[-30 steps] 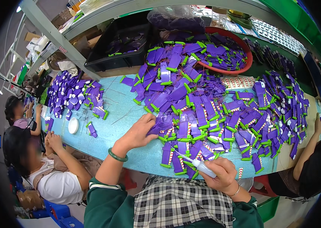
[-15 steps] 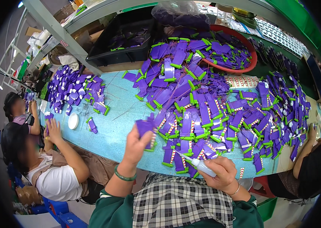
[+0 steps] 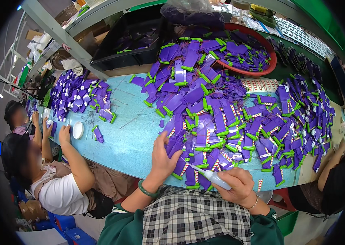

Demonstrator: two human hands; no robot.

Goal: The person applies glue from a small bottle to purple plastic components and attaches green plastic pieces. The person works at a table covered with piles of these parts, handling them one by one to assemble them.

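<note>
At the near left edge of the heap, my left hand (image 3: 162,160) has its thumb and fingers curled around the edges of a purple plastic piece (image 3: 175,143). Motion blurs that piece, and its far side merges with the heap. My right hand (image 3: 239,187) grips a small translucent squeeze bottle (image 3: 220,180), whose thin pale nozzle points up and left over the near pieces. Purple pieces with bright green ends, many bearing red-and-white striped stickers, form a large heap (image 3: 205,136) beyond both hands.
A red basin (image 3: 273,61) of similar pieces stands behind the heap, beside a black crate (image 3: 123,61). To the left are a smaller purple pile (image 3: 74,94), a white round lid (image 3: 78,130) and a seated co-worker (image 3: 58,183). Another person's arm (image 3: 335,159) rests at the right.
My left hand has moved right to the heap's edge, turning as it went; the striped piece it held up is no longer raised. My right hand and bottle stay nearly still. The left co-worker's hands have lowered.
</note>
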